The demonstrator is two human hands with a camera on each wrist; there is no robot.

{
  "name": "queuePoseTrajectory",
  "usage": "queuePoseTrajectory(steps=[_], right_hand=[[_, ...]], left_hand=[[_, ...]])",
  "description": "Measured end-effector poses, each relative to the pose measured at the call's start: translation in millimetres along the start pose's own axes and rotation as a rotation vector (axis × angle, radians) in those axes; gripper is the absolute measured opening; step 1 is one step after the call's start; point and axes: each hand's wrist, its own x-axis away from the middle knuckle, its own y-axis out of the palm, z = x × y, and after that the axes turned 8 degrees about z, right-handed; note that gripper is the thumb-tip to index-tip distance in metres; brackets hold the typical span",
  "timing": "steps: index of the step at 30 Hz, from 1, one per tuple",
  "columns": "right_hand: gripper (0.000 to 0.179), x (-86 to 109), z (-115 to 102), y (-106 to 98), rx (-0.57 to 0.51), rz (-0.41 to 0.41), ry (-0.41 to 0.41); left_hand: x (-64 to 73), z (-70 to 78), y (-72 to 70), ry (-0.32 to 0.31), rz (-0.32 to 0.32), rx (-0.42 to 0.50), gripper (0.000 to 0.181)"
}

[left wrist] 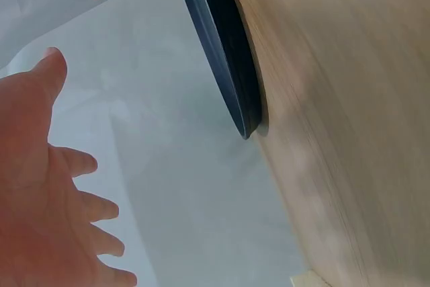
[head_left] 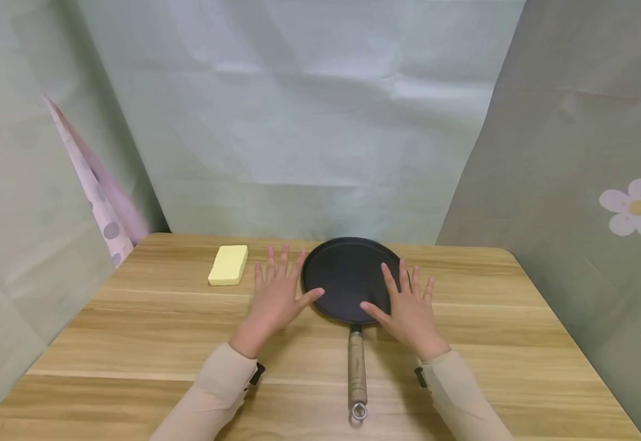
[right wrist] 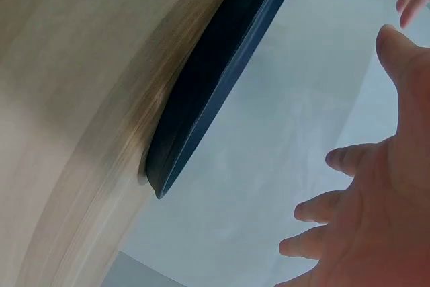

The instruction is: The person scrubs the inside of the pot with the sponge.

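A flat black frying pan (head_left: pixel 348 278) lies on the wooden table, its wooden handle (head_left: pixel 356 367) pointing toward me and ending in a metal ring. My left hand (head_left: pixel 277 297) hovers over the pan's left edge with its fingers spread, holding nothing. Over the pan's right edge my right hand (head_left: pixel 410 309) is spread the same way, also holding nothing. Both wrist views show a gap between each palm and the pan's rim (left wrist: pixel 225 52). To the left of the left hand, a pale yellow rectangular block (head_left: pixel 228 265) like butter lies flat.
The light wood table (head_left: pixel 133 343) has rounded far corners. Pale fabric sheets (head_left: pixel 309 122) hang behind it and on both sides, the right one bearing a white flower print (head_left: pixel 637 207). On the left, a gap in the fabric shows a dotted pink cloth (head_left: pixel 102 202).
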Motion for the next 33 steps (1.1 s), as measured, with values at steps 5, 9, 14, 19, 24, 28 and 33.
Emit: queuePoseTrajectory(steps=[5, 9, 14, 19, 24, 28, 33], right_hand=[[0.093, -0.5, 1, -1, -0.020, 0.000, 0.004], [0.092, 0.4, 0, -3, -0.050, 0.003, 0.001], [0.088, 3.0, -1, -5, -0.091, 0.031, -0.012], [0.082, 7.7, -3, -5, -0.150, 0.046, -0.018], [0.077, 13.2, -6, -7, -0.222, 0.060, -0.008], [0.075, 16.9, -10, -10, -0.291, 0.065, 0.009], [0.073, 21.1, -13, -12, -0.362, 0.062, 0.038]], left_hand=[[-0.4, -3.8, -2.9, 0.017, 0.025, -0.020, 0.089], [0.7, -7.1, -5.2, 0.021, 0.039, -0.012, 0.087], [2.4, -10.1, -9.4, 0.017, 0.052, 0.010, 0.085], [3.7, -15.1, -12.8, 0.024, 0.071, -0.006, 0.083], [4.2, -24.9, -15.0, 0.035, 0.094, -0.038, 0.082], [3.4, -33.6, -17.8, 0.025, 0.099, -0.043, 0.080], [3.5, -44.3, -20.7, 0.009, 0.087, -0.040, 0.078]])
